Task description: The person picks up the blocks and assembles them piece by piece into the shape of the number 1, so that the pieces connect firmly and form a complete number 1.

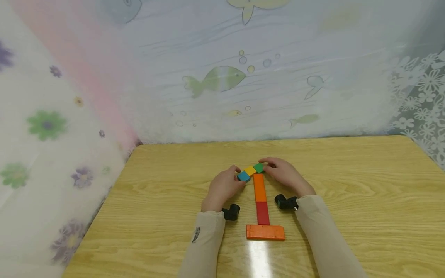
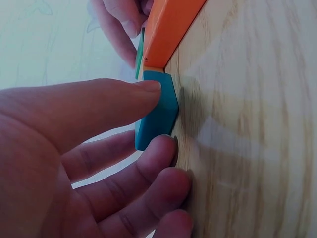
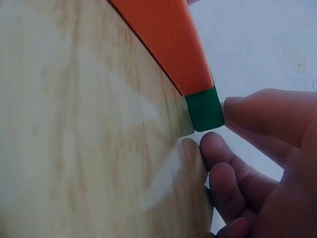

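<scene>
My left hand (image 1: 226,186) pinches a blue block (image 1: 244,177) at the left end of a slanted row. In the left wrist view its thumb lies on the side of that blue block (image 2: 159,111), the other fingers curled around it. A yellow block (image 1: 249,171) sits mid-row. At the row's upper right end is a green block (image 1: 259,167), held between the thumb and index finger of my right hand (image 1: 286,175). The right wrist view shows that thumb against the green block (image 3: 205,110). Just below the row begins a long orange block (image 1: 259,188).
Below the orange block, a red block (image 1: 262,213) continues the column down to a crosswise orange block (image 1: 265,232). All lie flat on the wood-grain table (image 1: 156,216). Black wrist devices (image 1: 286,202) sit near both sleeves. Patterned curtains (image 1: 208,116) hang behind and left.
</scene>
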The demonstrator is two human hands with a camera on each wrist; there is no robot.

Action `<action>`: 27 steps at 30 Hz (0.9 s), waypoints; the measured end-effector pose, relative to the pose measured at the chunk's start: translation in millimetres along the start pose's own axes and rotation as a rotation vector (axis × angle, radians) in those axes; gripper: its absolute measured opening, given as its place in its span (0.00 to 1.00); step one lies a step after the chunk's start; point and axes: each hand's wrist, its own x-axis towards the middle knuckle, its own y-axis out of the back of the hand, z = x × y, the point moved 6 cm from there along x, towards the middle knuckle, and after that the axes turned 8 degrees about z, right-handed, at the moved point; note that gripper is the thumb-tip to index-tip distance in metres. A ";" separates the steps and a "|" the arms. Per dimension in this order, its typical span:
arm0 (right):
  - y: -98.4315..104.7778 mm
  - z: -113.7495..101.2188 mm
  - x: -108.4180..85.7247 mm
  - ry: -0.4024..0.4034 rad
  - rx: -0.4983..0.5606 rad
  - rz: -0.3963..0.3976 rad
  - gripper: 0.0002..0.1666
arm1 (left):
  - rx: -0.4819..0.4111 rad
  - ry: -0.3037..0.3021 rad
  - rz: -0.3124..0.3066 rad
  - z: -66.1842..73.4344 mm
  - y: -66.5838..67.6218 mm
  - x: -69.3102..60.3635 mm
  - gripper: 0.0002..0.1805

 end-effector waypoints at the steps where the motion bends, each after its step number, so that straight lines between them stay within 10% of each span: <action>1: 0.1 0.5 -0.4 -0.003 0.008 0.000 0.21 | -0.001 0.000 -0.001 0.2 -0.2 -0.1 0.22; 17: 0.1 8.5 -10.3 -0.019 0.063 0.017 0.24 | -0.052 -0.002 -0.038 -1.2 -6.0 -4.9 0.25; 27: 15.6 9.6 -14.0 -0.031 0.050 0.043 0.27 | -0.072 0.003 0.106 -7.8 14.6 -4.1 0.23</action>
